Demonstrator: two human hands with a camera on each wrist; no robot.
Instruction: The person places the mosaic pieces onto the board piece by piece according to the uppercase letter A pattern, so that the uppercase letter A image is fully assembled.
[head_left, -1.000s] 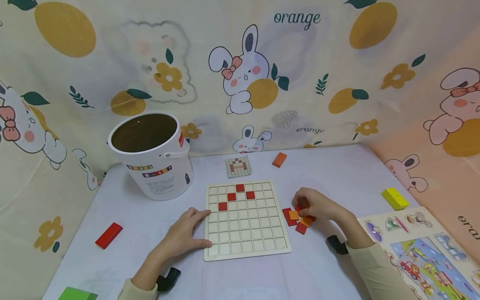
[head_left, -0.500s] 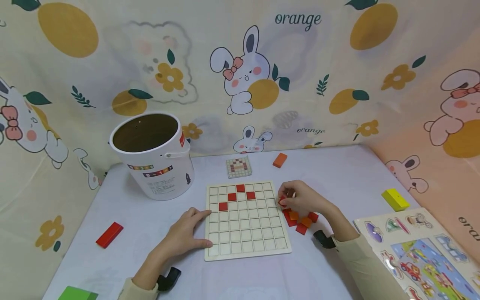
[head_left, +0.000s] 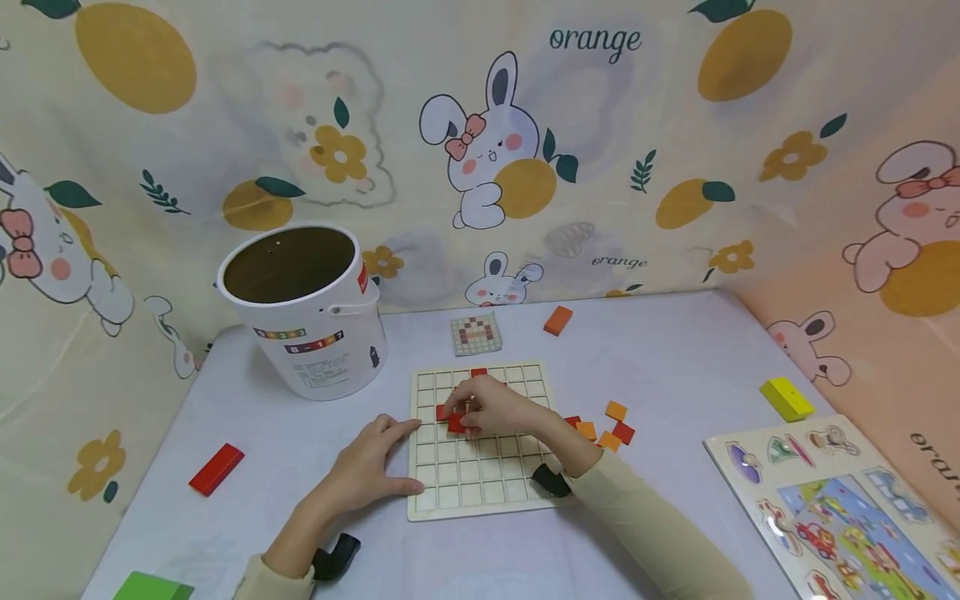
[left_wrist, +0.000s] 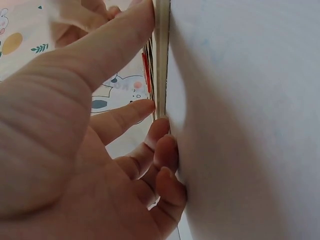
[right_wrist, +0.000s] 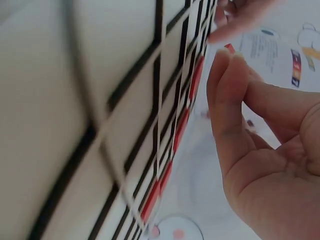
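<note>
A wooden grid board (head_left: 495, 479) lies flat at the middle of the table. My left hand (head_left: 411, 456) rests at its left edge, thumb and forefinger straight against the rim (left_wrist: 161, 55). My right hand (head_left: 459, 417) reaches over the upper left squares and pinches a red tile (head_left: 455, 424) down at the grid. Other red tiles (head_left: 479, 372) sit in the top rows, partly hidden by that hand. In the right wrist view the fingertips (right_wrist: 225, 65) meet close to the board's surface (right_wrist: 100, 100). Several loose red and orange tiles (head_left: 603, 427) lie just right of the board.
A white bucket (head_left: 303, 308) stands at back left. Behind the board lie a small pattern card (head_left: 476, 333) and an orange block (head_left: 558, 320). A yellow block (head_left: 786, 398) and a picture puzzle (head_left: 847, 500) are at right; a red block (head_left: 217, 469) and a green block (head_left: 153, 587) at left.
My right hand left the loose tiles with a red tile and moved left over the board to its upper left squares. The left hand stayed at the board's edge.
</note>
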